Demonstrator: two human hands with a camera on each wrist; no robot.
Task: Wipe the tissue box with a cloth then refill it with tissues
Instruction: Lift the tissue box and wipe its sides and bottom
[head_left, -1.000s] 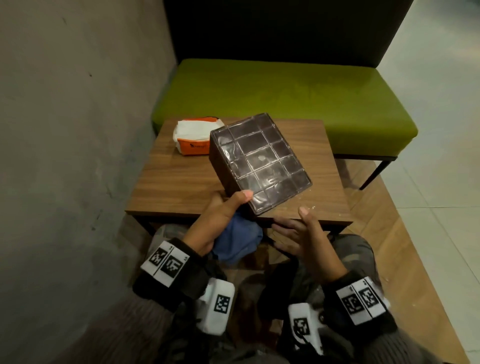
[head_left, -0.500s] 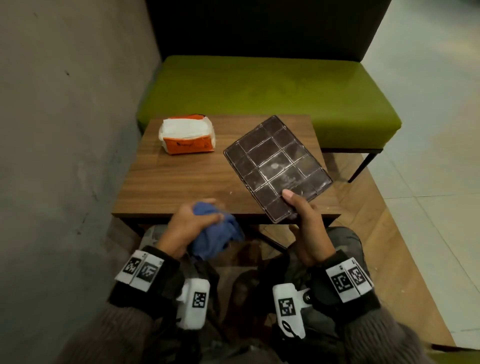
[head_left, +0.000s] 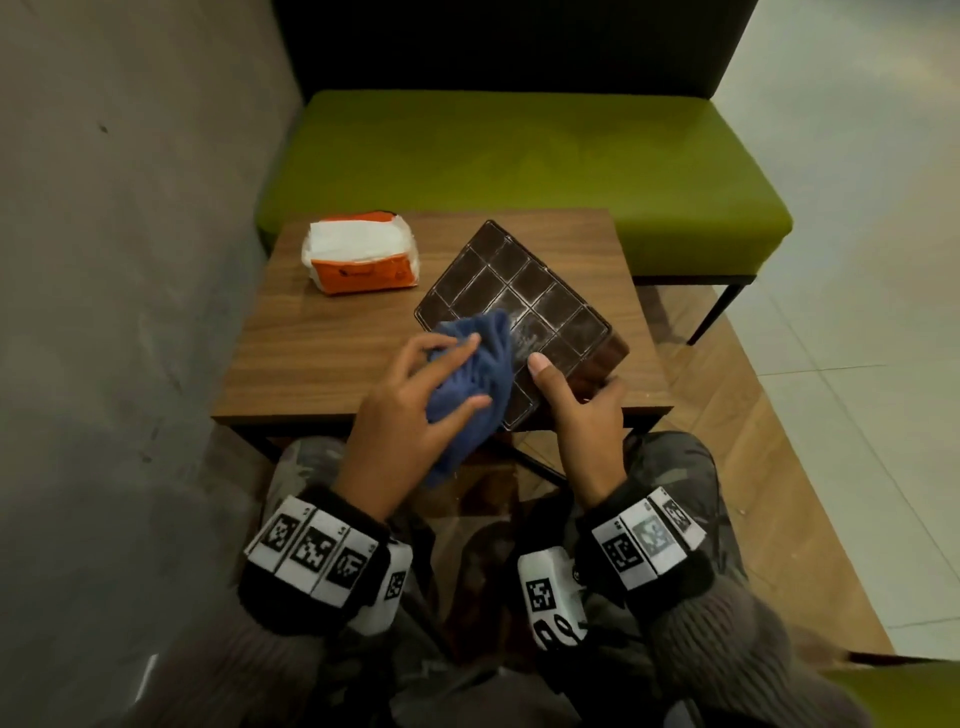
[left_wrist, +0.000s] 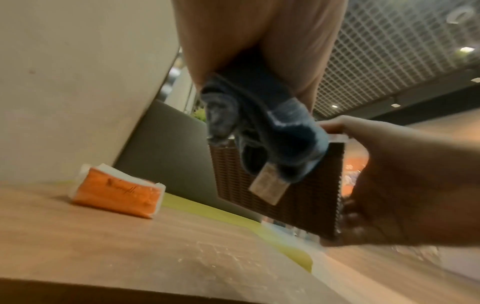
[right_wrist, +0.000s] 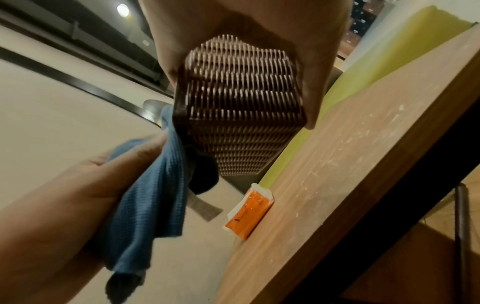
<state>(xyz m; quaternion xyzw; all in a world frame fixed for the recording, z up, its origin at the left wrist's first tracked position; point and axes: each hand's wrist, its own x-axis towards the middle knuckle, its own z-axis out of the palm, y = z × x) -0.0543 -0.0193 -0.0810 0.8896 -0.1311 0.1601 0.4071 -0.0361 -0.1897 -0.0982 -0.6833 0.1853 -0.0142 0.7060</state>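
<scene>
The dark brown tissue box (head_left: 524, 306) is held tilted above the wooden table (head_left: 332, 358), its gridded underside facing me, dusty white near the middle. My right hand (head_left: 576, 395) grips its near corner, thumb on the grid face; the woven side (right_wrist: 241, 115) shows in the right wrist view. My left hand (head_left: 415, 410) holds a bunched blue cloth (head_left: 470, 379) against the box's near-left part. From the left wrist the cloth (left_wrist: 262, 131) hangs in front of the box (left_wrist: 298, 197). An orange-and-white tissue pack (head_left: 361, 257) lies at the table's far left.
A green bench seat (head_left: 519, 161) with a dark backrest stands behind the table. A grey wall (head_left: 130, 208) runs along the left. White dust specks mark the table's near right part (right_wrist: 363, 148). My knees sit below the table's near edge.
My left hand has lifted the blue cloth from below the table edge up onto the box. The right hand keeps hold of the box, which has shifted slightly left.
</scene>
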